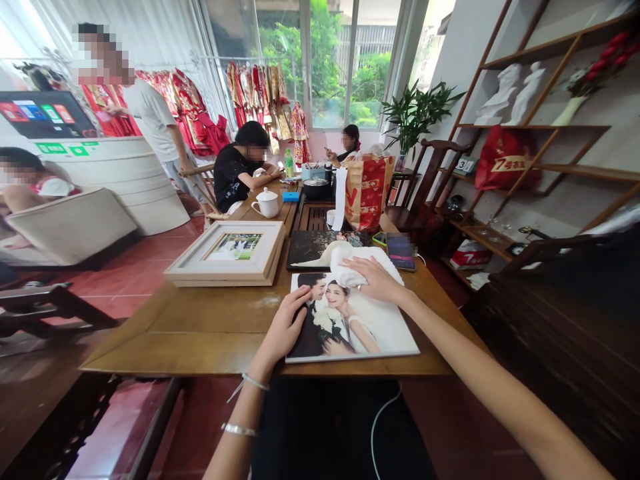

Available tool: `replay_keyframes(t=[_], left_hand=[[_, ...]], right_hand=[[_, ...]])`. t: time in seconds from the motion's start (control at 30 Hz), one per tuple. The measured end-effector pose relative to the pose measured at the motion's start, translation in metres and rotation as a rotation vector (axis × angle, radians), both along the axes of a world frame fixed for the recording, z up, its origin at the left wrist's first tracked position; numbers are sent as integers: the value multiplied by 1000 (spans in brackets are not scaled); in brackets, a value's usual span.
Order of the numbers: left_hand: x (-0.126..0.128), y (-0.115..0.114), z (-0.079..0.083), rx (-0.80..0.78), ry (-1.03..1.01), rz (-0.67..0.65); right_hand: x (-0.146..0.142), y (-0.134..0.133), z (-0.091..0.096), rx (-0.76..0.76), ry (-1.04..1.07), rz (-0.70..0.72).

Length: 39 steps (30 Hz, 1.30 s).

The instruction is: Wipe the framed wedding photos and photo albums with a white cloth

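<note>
A large wedding photo print (pixel 370 327) lies flat at the near edge of the wooden table (pixel 200 333). My left hand (pixel 286 327) rests on the print's left edge, fingers spread flat. My right hand (pixel 375 280) presses a folded white cloth (pixel 360 261) onto the top of the print, fingers laid over the cloth. A second dark photo print (pixel 313 247) lies just beyond, partly under the cloth.
A stack of white picture frames (pixel 227 253) sits to the left on the table, a phone (pixel 401 252) to the right. Farther along are a white teapot (pixel 267 202), a red gift bag (pixel 367 190) and two seated people. Shelves stand at right; another person stands back left.
</note>
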<state>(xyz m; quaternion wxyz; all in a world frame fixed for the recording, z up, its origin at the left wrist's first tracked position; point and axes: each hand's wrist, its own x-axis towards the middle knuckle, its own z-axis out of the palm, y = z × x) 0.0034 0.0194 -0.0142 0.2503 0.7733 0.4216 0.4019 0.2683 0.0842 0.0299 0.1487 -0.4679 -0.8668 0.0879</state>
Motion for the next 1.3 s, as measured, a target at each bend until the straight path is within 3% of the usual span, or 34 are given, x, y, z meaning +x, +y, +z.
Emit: replay_keyframes(t=[0.13, 0.4, 0.53, 0.67, 0.9, 1.03, 1.17, 1.3], left_hand=[[0, 0, 0, -4, 0, 2], [1, 0, -3, 21, -12, 20], [2, -1, -2, 26, -18, 21], [1, -1, -2, 23, -15, 16], [0, -1, -1, 10, 6, 7], [1, -1, 0, 1, 7, 5], [1, -1, 0, 1, 3, 9], [2, -1, 1, 6, -1, 15]], right_hand=[[-7, -21, -2, 7, -13, 13], [-19, -133, 1, -23, -90, 168], [-21, -159, 2, -47, -90, 202], [-21, -141, 3, -65, -78, 172], [-25, -62, 7, -63, -76, 37], [-33, -34, 7, -32, -92, -35], [-43, -38, 4, -16, -115, -62], [-49, -76, 4, -21, -131, 7]])
